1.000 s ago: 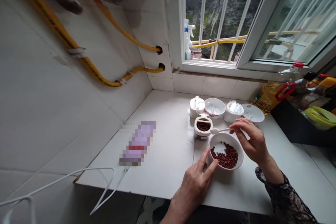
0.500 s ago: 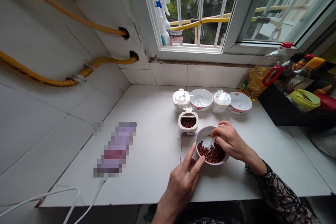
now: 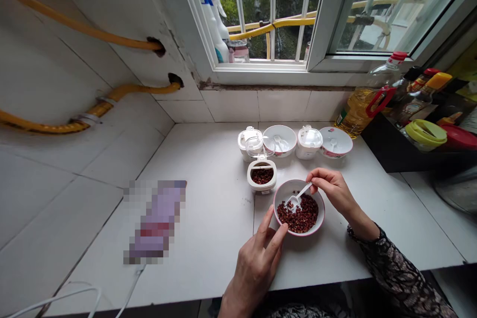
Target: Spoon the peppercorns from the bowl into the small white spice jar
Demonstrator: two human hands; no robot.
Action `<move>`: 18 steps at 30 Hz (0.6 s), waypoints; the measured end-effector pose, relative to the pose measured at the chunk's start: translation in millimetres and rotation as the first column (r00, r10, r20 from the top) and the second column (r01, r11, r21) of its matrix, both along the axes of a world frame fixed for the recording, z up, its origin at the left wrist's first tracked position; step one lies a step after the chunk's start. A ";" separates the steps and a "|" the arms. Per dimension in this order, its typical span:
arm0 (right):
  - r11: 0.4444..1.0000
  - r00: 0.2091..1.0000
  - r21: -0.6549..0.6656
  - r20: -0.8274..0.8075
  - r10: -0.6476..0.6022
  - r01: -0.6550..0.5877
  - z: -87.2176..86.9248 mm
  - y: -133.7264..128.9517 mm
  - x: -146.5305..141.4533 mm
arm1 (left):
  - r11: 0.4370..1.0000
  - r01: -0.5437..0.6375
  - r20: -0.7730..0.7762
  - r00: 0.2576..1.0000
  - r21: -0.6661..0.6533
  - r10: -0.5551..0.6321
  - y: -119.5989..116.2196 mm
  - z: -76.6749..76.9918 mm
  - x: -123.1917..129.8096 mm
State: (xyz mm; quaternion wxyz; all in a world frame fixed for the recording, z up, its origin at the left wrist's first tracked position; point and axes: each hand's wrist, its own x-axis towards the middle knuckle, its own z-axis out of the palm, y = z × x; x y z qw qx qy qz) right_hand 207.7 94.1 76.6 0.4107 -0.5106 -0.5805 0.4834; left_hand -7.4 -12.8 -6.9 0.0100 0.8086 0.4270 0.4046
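Observation:
A white bowl (image 3: 319, 218) with a pink rim stands near the counter's front, holding dark red peppercorn-like grains (image 3: 303, 218). My right hand (image 3: 331, 189) pinches the handle of a small white spoon (image 3: 294, 202), whose scoop rests among the grains at the bowl's left. The fingertips of my left hand (image 3: 261, 261) touch the bowl's left rim, index finger and thumb apart, nothing held. Just behind and left of the bowl, an open white container (image 3: 262, 187) has its clear lid raised and similar dark grains inside.
Two lidded white containers (image 3: 248, 140) (image 3: 309, 142) and two bowls (image 3: 279, 140) (image 3: 336, 142) line the back. An oil bottle (image 3: 359, 104) and a black box (image 3: 385, 151) of bottles stand right. A pixelated purple object (image 3: 156, 218) with a white cable lies left.
My right hand has shifted up and back from over the grains to the bowl's rim, and the spoon's handle now shows. The camera view has moved slightly.

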 end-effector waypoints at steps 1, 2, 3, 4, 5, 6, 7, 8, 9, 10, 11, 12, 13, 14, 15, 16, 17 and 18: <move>1.000 1.000 -0.014 -0.015 -0.006 0.006 -0.4 0.9 0.5 | 1.000 0.003 0.000 1.000 -0.003 -0.003 -0.3 -0.4 -0.2; 1.000 1.000 -0.027 -0.029 -0.012 0.012 -0.9 1.9 0.9 | 1.000 0.007 -0.002 1.000 -0.010 -0.007 -0.7 -0.9 -0.5; 0.999 0.999 -0.039 -0.043 -0.020 0.018 -1.3 2.9 1.2 | 1.000 0.010 -0.003 1.000 -0.021 -0.010 -1.1 -1.7 -0.9; 0.998 0.998 -0.048 -0.058 -0.029 0.026 -1.7 4.0 1.2 | 0.999 0.014 -0.004 1.000 -0.032 -0.015 -1.5 -2.6 -1.2; 0.998 0.996 -0.057 -0.075 -0.039 0.035 -1.9 5.1 0.8 | 0.999 0.017 -0.004 1.000 -0.040 -0.018 -1.8 -3.5 -1.3; 0.997 0.995 -0.064 -0.092 -0.048 0.042 -1.8 6.0 -0.1 | 0.999 0.019 -0.002 1.000 -0.043 -0.019 -2.0 -4.4 -1.4; 0.997 0.993 -0.068 -0.107 -0.054 0.047 -1.2 6.8 -1.6 | 0.999 0.020 0.000 1.000 -0.040 -0.020 -2.1 -5.2 -1.3; 0.996 0.991 -0.066 -0.121 -0.059 0.051 0.0 7.3 -3.8 | 0.999 0.020 0.002 1.000 -0.037 -0.020 -1.9 -5.7 -1.0; 0.997 0.990 -0.057 -0.128 -0.060 0.053 1.7 7.3 -6.6 | 0.999 0.020 0.004 1.000 -0.033 -0.020 -1.6 -6.0 -0.8; 0.998 0.990 -0.037 -0.127 -0.060 0.055 3.8 6.9 -10.1 | 0.999 0.022 0.007 1.000 -0.029 -0.022 -1.2 -6.0 -0.5; 0.998 0.992 -0.002 -0.114 -0.060 0.060 6.1 6.1 -14.0 | 0.999 0.024 0.012 1.000 -0.026 -0.023 -0.8 -5.8 -0.2; 0.996 0.994 0.052 -0.088 -0.063 0.068 8.2 4.9 -18.4 | 0.999 0.026 0.018 1.000 -0.022 -0.026 -0.4 -5.6 -0.1; 0.989 0.996 0.128 -0.046 -0.071 0.076 10.0 3.6 -22.9 | 0.999 0.028 0.024 0.999 -0.016 -0.028 0.0 -5.3 -0.1; 0.971 0.997 0.229 0.013 -0.079 0.074 11.1 2.4 -27.4 | 1.000 0.029 0.027 0.999 -0.013 -0.029 0.1 -5.1 -0.2; 0.934 0.993 0.354 0.088 -0.081 0.045 11.5 1.3 -31.6 | 1.000 0.029 0.026 0.999 -0.012 -0.028 0.2 -5.0 -0.4; 0.876 0.982 0.483 0.173 -0.079 -0.015 11.2 0.5 -35.3 | 0.999 0.028 0.023 0.999 -0.016 -0.027 0.1 -5.1 -0.6; 0.797 0.962 0.596 0.263 -0.076 -0.100 10.5 -0.1 -38.1 | 0.999 0.028 0.020 0.999 -0.021 -0.028 0.0 -5.2 -0.8; 0.710 0.934 0.676 0.350 -0.076 -0.196 9.8 -0.4 -39.9 | 0.999 0.028 0.018 0.999 -0.025 -0.028 -0.2 -5.3 -1.0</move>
